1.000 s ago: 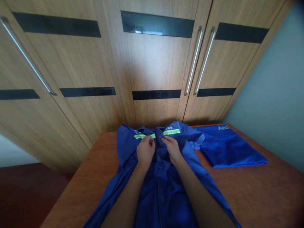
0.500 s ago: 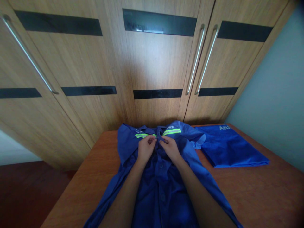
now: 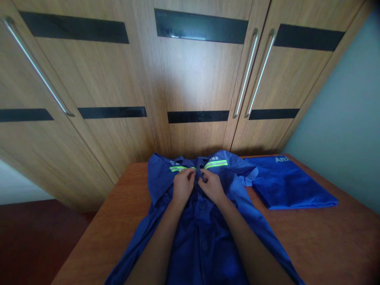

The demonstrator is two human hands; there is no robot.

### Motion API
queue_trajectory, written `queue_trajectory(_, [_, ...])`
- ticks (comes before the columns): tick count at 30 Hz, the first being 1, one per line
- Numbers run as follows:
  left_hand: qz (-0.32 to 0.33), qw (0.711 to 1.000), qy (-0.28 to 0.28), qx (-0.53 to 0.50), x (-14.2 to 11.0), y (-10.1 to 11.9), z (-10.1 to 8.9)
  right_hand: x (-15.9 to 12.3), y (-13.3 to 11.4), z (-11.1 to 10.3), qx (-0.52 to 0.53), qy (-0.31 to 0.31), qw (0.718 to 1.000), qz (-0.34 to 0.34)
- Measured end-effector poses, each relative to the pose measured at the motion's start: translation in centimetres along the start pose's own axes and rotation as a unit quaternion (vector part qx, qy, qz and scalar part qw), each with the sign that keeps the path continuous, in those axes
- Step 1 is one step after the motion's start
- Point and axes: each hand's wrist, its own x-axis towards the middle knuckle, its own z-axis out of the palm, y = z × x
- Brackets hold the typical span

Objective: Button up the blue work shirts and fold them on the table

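A blue work jacket [image 3: 190, 237] with short yellow-green reflective strips lies front side up in front of me, its collar at the far end. My left hand [image 3: 183, 184] pinches the jacket's front edge near the chest, just below the left strip. Facing it, my right hand [image 3: 211, 185] grips the opposite side of the front opening between thumb and fingers. Both sets of fingertips almost meet at the placket, and they hide the spot they hold. Lower down the front, buttons [image 3: 204, 245] show on the placket.
The jacket lies on a reddish-brown wooden table [image 3: 299, 237]. A folded bright blue cloth item [image 3: 293, 184] with pale lettering rests at the right, by the jacket's sleeve. Behind the table stands a wooden wardrobe [image 3: 196, 79] with long metal handles; a pale wall [image 3: 341, 126] is on the right.
My fingers have shifted slightly at the placket, the right fingertips curling a little closer in. Both hands stay on the jacket's front, and the view has moved very slightly.
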Motion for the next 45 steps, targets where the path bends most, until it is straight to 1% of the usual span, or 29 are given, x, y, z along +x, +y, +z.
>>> queue_trajectory(3, [-0.009,1.0,0.0,-0.016,0.1,0.0,0.0,-0.4,-1.0,-0.5,-0.1,-0.037,0.994,-0.012])
queue_trajectory(7, [-0.032,0.998,0.001,-0.045,0.1,0.2,-0.1,-1.0,-2.4,-1.1,-0.2,-0.08,0.976,-0.019])
queue_trajectory(10, [-0.055,0.995,-0.001,-0.081,0.1,0.8,-0.1,-1.2,-3.0,-1.3,-0.235,-0.104,0.966,-0.028])
queue_trajectory(14, [-0.101,0.984,0.005,-0.145,0.1,1.1,0.2,-1.2,-3.4,-1.3,-0.232,-0.117,0.965,-0.038])
queue_trajectory(21, [-0.184,0.946,0.001,-0.267,0.0,0.9,0.5,-1.4,-3.3,-1.1,-0.203,-0.092,0.973,-0.056])
queue_trajectory(24, [-0.202,0.935,0.007,-0.29,-0.1,0.8,0.5,-1.3,-2.8,-0.8,-0.166,-0.082,0.981,-0.058])
queue_trajectory(28, [-0.211,0.929,0.015,-0.304,0.0,0.6,0.6,-1.1,-2.0,-0.6,-0.125,-0.066,0.989,-0.047])
queue_trajectory(35, [-0.209,0.927,0.014,-0.31,0.2,0.5,0.9,-1.1,-1.8,-0.7,-0.175,-0.004,0.983,-0.048])
queue_trajectory(39, [-0.212,0.924,0.018,-0.318,0.1,0.6,1.0,-1.1,-1.9,-0.8,-0.207,0.013,0.977,-0.04])
queue_trajectory(42, [-0.23,0.912,0.015,-0.34,0.0,0.8,1.1,-1.0,-2.0,-0.9,-0.232,0.015,0.972,-0.03])
queue_trajectory(45, [-0.265,0.892,0.013,-0.367,-0.2,1.0,1.1,-1.0,-2.1,-1.0,-0.249,0.013,0.968,-0.025])
